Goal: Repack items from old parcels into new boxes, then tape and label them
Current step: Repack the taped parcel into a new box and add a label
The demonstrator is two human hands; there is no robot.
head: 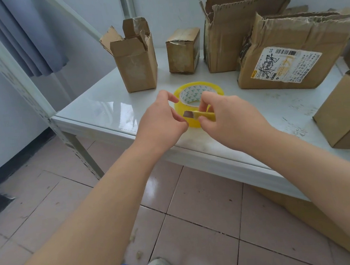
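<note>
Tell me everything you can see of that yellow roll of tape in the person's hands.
The yellow see-through roll of packing tape is wound on a white core printed with green triangles. It sits tilted over the front edge of the white table; whether it rests there cannot be told. The left hand grips its left side, and the right hand pinches the folded loose end, beside a small grey tab.

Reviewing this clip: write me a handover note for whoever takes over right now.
Left hand grips the yellow roll of packing tape; right hand pinches its loose end.
On the white table: a torn-open brown cardboard parcel, a labelled cardboard parcel, a plain brown cardboard box at the right edge.
Done: some parcels opened.
Left: free tape, seal and label the plain box; contents unseen.
</note>
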